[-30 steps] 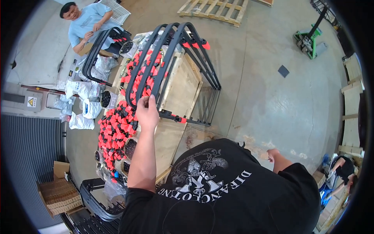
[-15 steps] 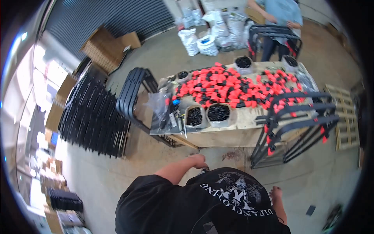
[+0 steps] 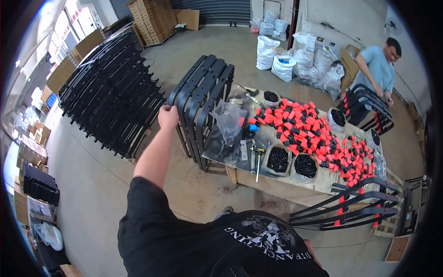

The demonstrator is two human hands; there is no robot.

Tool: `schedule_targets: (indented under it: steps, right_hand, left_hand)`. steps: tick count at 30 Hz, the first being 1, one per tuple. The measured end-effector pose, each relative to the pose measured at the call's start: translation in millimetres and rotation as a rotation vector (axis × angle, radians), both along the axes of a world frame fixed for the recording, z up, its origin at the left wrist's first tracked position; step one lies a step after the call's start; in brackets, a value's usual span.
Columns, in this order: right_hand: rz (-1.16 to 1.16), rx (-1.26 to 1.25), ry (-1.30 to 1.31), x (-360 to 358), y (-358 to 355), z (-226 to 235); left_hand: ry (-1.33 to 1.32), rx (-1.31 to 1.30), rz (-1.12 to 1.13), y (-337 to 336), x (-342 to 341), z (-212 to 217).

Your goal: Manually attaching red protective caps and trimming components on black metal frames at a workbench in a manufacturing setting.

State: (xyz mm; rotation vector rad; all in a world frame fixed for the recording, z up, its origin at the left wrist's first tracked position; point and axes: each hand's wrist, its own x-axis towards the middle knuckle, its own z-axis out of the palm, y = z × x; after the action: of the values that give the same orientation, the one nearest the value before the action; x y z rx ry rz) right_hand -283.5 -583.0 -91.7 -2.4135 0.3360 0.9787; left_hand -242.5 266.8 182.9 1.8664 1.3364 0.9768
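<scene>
My left hand point(image 3: 168, 116) is stretched forward, its fingers closed at the near edge of the outermost black metal frame point(image 3: 181, 94). That frame stands upright in a row of several alike, with rounded top corners, at the left end of the worktable point(image 3: 240, 168). Only a sliver of my right arm point(image 3: 313, 251) shows beside my shirt; the hand itself is hidden. On the table lies a large heap of red and black plastic pieces point(image 3: 304, 129). Closer to me, two bags of small black parts point(image 3: 278, 158) stand beside a hammer point(image 3: 259, 161).
A tall stack of black frames point(image 3: 106, 97) stands on the left. More black frames with red pieces point(image 3: 346, 207) lean at the table's right end. Across the table, a co-worker point(image 3: 376, 74) handles similar frames point(image 3: 367, 104). White sacks point(image 3: 267, 53) line the back wall.
My view and body have turned left, toward the row of frames. My left hand has gone from beside my body out to the outermost frame. My right hand has left the view.
</scene>
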Motion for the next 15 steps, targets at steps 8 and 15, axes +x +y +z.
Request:
schedule_targets:
  steps: [8,15]
  right_hand:
    - [0.069,0.007,-0.223,-3,121,34]
    - [0.386,-0.174,-0.197,-40,79,26]
  left_hand:
    - [-0.132,-0.253,-0.212,181,63,-80]
    - [-0.012,-0.017,-0.191,248,45,-91]
